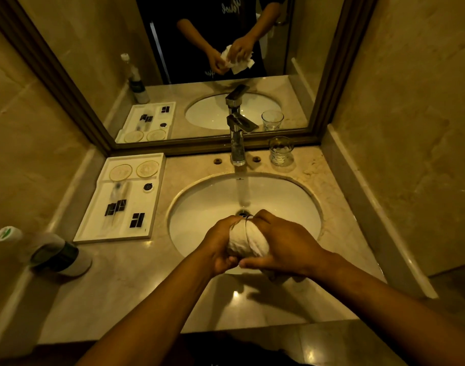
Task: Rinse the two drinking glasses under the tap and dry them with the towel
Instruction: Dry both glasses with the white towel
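Over the front of the white sink point(199, 207) both my hands wrap a drinking glass point(246, 220) stuffed with and covered by the white towel point(240, 240). My left hand point(221, 245) grips the towel-covered glass from the left. From the right, my right hand point(281, 244) curls round the towel and the glass rim. Little of this glass shows beyond its rim. The second drinking glass point(281, 151) stands upright on the counter right of the tap point(238, 138), with something white inside. Water runs from the tap into the basin.
A white amenity tray point(94, 220) with sachets and round coasters lies on the counter at left. A bottle point(54, 253) with a white cap stands at the front left corner. The mirror point(94, 48) behind the tap reflects the scene. Walls close in on both sides.
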Available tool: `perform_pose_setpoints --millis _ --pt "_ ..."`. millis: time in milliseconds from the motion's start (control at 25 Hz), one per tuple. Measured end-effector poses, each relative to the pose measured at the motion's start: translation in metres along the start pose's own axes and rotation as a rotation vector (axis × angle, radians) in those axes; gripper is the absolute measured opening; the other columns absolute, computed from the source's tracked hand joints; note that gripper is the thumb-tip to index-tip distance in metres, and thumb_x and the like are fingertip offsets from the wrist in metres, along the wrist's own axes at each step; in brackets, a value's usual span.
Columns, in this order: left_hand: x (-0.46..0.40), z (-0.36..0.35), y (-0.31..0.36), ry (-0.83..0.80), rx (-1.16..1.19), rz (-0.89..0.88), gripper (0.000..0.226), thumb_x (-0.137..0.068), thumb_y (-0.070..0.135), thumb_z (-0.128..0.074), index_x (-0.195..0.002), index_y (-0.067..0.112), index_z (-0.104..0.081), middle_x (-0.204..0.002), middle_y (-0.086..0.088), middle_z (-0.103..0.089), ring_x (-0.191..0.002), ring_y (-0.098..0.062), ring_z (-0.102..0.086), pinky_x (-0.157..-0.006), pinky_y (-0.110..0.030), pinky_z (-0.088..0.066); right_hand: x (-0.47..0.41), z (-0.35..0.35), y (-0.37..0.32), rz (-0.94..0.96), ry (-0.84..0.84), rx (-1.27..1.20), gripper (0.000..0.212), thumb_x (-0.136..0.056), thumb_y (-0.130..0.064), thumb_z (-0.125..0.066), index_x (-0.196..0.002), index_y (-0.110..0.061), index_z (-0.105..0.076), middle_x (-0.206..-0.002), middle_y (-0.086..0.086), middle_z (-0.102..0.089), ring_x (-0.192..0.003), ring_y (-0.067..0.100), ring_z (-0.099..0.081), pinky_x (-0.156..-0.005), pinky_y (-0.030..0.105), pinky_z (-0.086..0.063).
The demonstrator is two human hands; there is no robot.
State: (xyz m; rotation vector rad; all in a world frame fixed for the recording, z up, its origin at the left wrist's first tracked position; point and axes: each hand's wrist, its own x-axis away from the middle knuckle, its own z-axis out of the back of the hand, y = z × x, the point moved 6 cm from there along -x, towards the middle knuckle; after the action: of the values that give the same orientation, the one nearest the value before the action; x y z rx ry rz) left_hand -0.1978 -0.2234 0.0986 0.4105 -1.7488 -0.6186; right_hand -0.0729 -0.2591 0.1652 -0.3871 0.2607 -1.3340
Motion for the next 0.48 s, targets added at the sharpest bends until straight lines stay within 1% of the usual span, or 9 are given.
perform_pose_setpoints --millis 80,120,160,240,280,320,360,400,480 --pt "0.0 -0.003 0.016 0.008 -0.046 -0.075 0.044 -0.09 0.056 -0.054 -0.1 0.017 -0.073 -0.09 -0.01 -0.076 -0.081 -0.027 -0.069 -0.06 -0.032 -0.054 -0.008 0.006 0.011 -0.143 0.048 -0.305 0.065 -0.073 -0.063 -0.073 -0.129 -0.036 -0.055 -0.124 -0.013 -0.061 -0.103 0.006 -0.061 -0.085 0.021 -0.05" --pt "0.001 -0.003 0.026 0.027 -0.083 -0.147 0.041 -0.094 0.055 -0.05 -0.101 0.021 -0.071 -0.096 -0.012 -0.076 -0.088 -0.03 -0.071 -0.065 -0.038 -0.058 -0.01 0.006 0.017 -0.223 0.058 -0.524 0.057 -0.073 -0.057 -0.076 -0.124 -0.036 -0.06 -0.117 -0.014 -0.066 -0.102 0.004 -0.064 -0.088 0.025 -0.053" --pt "0.004 -0.004 0.037 0.061 -0.154 -0.257 0.033 -0.097 0.051 -0.051 -0.1 0.024 -0.069 -0.102 -0.012 -0.074 -0.09 -0.031 -0.071 -0.066 -0.041 -0.061 -0.011 0.002 0.025 -0.32 0.047 -0.737 0.052 -0.074 -0.051 -0.078 -0.121 -0.034 -0.064 -0.112 -0.011 -0.071 -0.099 0.006 -0.068 -0.09 0.03 -0.056" --pt "0.012 -0.004 0.061 0.176 -0.406 -0.625 0.015 -0.096 0.04 -0.059 -0.097 0.026 -0.065 -0.105 -0.007 -0.069 -0.089 -0.026 -0.07 -0.059 -0.036 -0.06 -0.009 -0.011 0.034 -0.542 -0.083 -1.169 0.053 -0.076 -0.043 -0.077 -0.123 -0.022 -0.063 -0.105 0.002 -0.076 -0.096 0.018 -0.073 -0.091 0.04 -0.057" --pt "0.02 -0.006 0.071 0.218 -0.54 -0.841 0.015 -0.095 0.039 -0.062 -0.096 0.025 -0.065 -0.103 -0.002 -0.067 -0.089 -0.019 -0.068 -0.06 -0.03 -0.058 -0.006 -0.017 0.032 -0.629 -0.149 -1.405 0.054 -0.079 -0.04 -0.074 -0.125 -0.016 -0.062 -0.105 0.01 -0.076 -0.097 0.024 -0.073 -0.09 0.042 -0.057" --pt "0.026 -0.008 0.076 0.245 -0.643 -1.028 0.018 -0.093 0.04 -0.062 -0.095 0.023 -0.066 -0.1 0.003 -0.066 -0.09 -0.011 -0.065 -0.067 -0.023 -0.055 -0.004 -0.017 0.026 -0.675 -0.18 -1.581 0.049 -0.084 -0.037 -0.069 -0.125 -0.012 -0.06 -0.105 0.015 -0.075 -0.096 0.028 -0.073 -0.088 0.042 -0.057" --pt "0.03 -0.01 0.08 0.26 -0.702 -1.176 0.021 -0.091 0.041 -0.061 -0.094 0.021 -0.067 -0.096 0.006 -0.064 -0.089 -0.004 -0.061 -0.072 -0.016 -0.05 -0.002 -0.015 0.023 -0.656 -0.191 -1.643 0.045 -0.088 -0.034 -0.066 -0.125 -0.011 -0.06 -0.103 0.016 -0.075 -0.092 0.028 -0.074 -0.082 0.04 -0.059" --pt "0.034 -0.011 0.082 0.269 -0.708 -1.277 0.022 -0.089 0.041 -0.061 -0.092 0.02 -0.067 -0.092 0.006 -0.063 -0.087 -0.001 -0.059 -0.074 -0.011 -0.046 -0.001 -0.013 0.021 -0.601 -0.197 -1.601 0.045 -0.087 -0.032 -0.067 -0.126 -0.012 -0.059 -0.103 0.015 -0.076 -0.09 0.028 -0.074 -0.079 0.04 -0.06" --pt "0.039 -0.01 0.083 0.311 -0.609 -1.338 0.015 -0.088 0.035 -0.06 -0.086 0.021 -0.065 -0.085 0.006 -0.063 -0.083 -0.001 -0.059 -0.072 -0.012 -0.046 0.0 -0.008 0.018 -0.462 -0.172 -1.391 0.059 -0.075 -0.03 -0.079 -0.13 -0.019 -0.058 -0.109 0.01 -0.075 -0.098 0.028 -0.073 -0.088 0.046 -0.058"
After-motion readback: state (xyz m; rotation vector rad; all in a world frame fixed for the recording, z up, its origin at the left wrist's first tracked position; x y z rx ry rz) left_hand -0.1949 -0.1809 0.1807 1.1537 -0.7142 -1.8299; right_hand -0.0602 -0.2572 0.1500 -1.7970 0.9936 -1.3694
